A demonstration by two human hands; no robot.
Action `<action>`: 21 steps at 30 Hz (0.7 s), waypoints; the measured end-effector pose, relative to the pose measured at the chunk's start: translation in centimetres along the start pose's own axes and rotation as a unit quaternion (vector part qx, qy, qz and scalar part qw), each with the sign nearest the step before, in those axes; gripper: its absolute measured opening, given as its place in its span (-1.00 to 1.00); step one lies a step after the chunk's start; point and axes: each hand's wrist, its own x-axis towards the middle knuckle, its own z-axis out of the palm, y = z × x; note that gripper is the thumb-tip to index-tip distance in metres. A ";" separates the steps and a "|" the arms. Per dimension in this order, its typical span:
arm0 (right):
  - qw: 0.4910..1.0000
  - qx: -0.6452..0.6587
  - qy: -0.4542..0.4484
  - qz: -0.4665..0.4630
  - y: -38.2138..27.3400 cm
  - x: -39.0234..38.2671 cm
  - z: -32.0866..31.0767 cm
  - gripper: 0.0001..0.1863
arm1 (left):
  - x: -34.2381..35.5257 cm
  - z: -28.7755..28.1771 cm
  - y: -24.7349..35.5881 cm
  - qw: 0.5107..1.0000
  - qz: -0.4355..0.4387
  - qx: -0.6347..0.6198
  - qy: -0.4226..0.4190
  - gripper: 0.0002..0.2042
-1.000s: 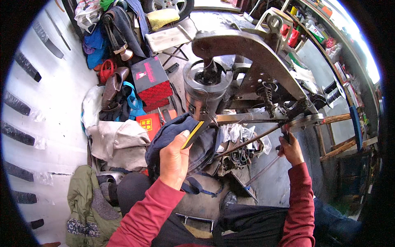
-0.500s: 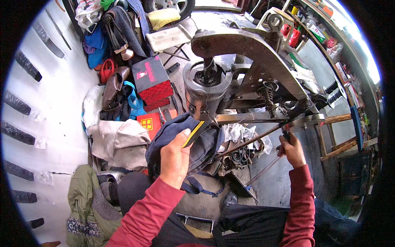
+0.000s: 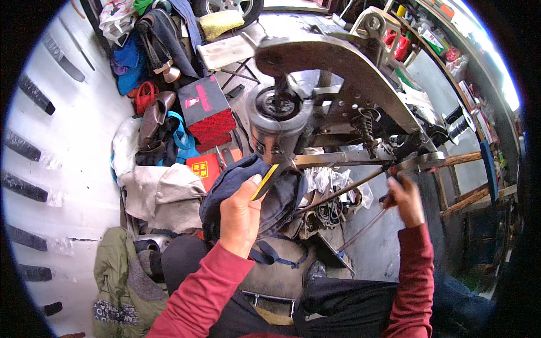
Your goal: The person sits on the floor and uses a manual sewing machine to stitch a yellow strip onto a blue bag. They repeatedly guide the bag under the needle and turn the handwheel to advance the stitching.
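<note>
A dark metal hand-crank sewing machine (image 3: 338,62) fills the upper middle, with a round cylinder head (image 3: 277,127) and a wheel (image 3: 428,160) on the right. My left hand (image 3: 241,217) is closed, thumb on top, around a navy fabric bag (image 3: 225,188) and its black-and-yellow edge strip (image 3: 267,179), right under the head where the slim lower arm meets it. The bag's strap dangles below. My right hand (image 3: 404,197), blurred, has fingers curled at the crank handle beside the wheel; a thin rod runs down-left from there. The needle point is too small to make out.
Shoe boxes (image 3: 203,107), a brown shoe (image 3: 152,127), piled cloths and bags (image 3: 158,197) lie left. A folding stool (image 3: 222,53), tire (image 3: 228,8) and white plastic stool stand behind. A cluttered shelf (image 3: 434,34) runs along the right. An olive jacket (image 3: 112,281) lies lower left.
My right hand has shifted slightly right and blurred with the crank end of the machine. The machine's upper lever and head have moved slightly left. My left hand stays on the bag.
</note>
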 end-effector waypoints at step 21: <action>0.915 -0.212 0.267 -0.216 -0.4 3.9 -8.3 -0.90 | 0.0 1.6 0.5 1.000 -0.012 0.014 -0.016 -0.94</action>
